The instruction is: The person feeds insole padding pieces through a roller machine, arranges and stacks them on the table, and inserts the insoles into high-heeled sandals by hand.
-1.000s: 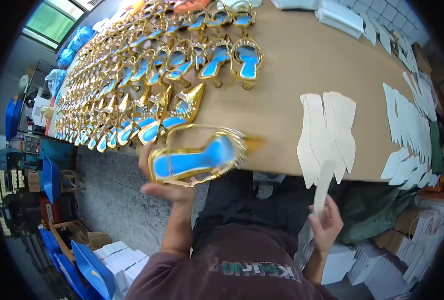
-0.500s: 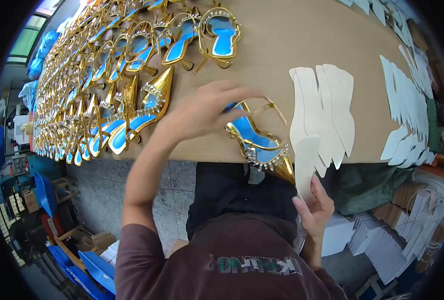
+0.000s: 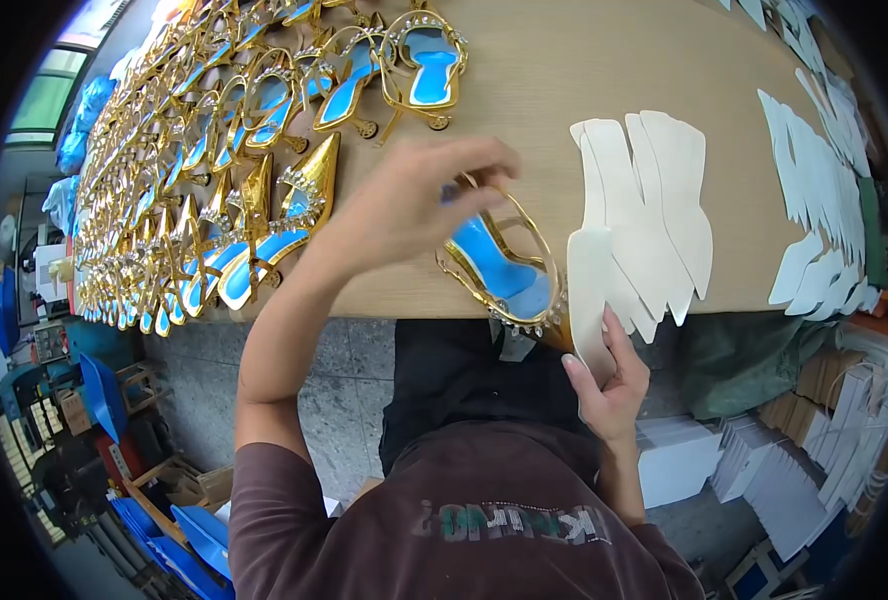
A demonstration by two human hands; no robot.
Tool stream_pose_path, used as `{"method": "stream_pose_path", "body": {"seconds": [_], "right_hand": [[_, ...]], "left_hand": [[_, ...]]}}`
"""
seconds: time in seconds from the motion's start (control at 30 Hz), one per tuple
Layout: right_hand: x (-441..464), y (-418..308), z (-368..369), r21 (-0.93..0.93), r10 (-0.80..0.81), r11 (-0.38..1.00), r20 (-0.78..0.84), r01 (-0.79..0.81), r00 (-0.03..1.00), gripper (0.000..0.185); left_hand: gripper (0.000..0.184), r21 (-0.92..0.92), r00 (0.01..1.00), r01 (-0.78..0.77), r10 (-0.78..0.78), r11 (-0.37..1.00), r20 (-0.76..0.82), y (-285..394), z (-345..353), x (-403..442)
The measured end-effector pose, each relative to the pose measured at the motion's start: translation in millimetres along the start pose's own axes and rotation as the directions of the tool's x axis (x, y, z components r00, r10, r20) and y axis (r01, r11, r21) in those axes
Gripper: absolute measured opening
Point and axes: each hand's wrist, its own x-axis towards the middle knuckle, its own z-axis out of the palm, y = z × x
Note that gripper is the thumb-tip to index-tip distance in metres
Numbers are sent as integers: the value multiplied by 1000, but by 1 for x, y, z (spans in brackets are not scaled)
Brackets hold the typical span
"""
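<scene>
My left hand (image 3: pixel 411 205), partly blurred, has its fingers and thumb curled round the heel end of a gold high-heeled shoe (image 3: pixel 502 262). The shoe has a blue insole, a gold strap and clear stones; its pointed toe faces me at the table's front edge, partly covered by a cream insole. In my right hand (image 3: pixel 612 385), pinched between thumb and fingers, is that cream insole (image 3: pixel 590 285), held upright beside the shoe. Just beyond it, a fanned pile of cream insoles (image 3: pixel 654 205) lies on the table.
Rows of gold shoes (image 3: pixel 309 190) with blue insoles cover the left of the brown table (image 3: pixel 534 60). More pale insoles (image 3: pixel 814 190) lie along the right side. Blue stools (image 3: pixel 204 535) stand at lower left, and white stacked boxes (image 3: pixel 679 460) at lower right.
The shoe has turned in my left hand, so more of its blue insole faces up. My right hand has moved slightly up and left with the insole, which now overlaps the shoe's toe.
</scene>
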Motion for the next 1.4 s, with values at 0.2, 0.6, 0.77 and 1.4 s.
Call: {"method": "stream_pose_path", "body": {"seconds": [0.2,0.6,0.77,1.4], "right_hand": [[-5,0,-10,-13,9,1000,29,-9,1000,60],[12,-30,-33,-308,42,950,278,47,960,51],[33,-40,-24,-316,90,948,346,25,934,49],[82,-46,47,-295,-127,922,381,250,916,53]], "left_hand": [[28,-441,991,137,-120,887,65,-76,6,-3],[65,-926,949,-118,-235,360,-212,-65,83,-31],[102,-731,982,134,-191,669,5,-69,55,-38],[150,-921,995,30,-99,388,-9,-84,70,-28]]}}
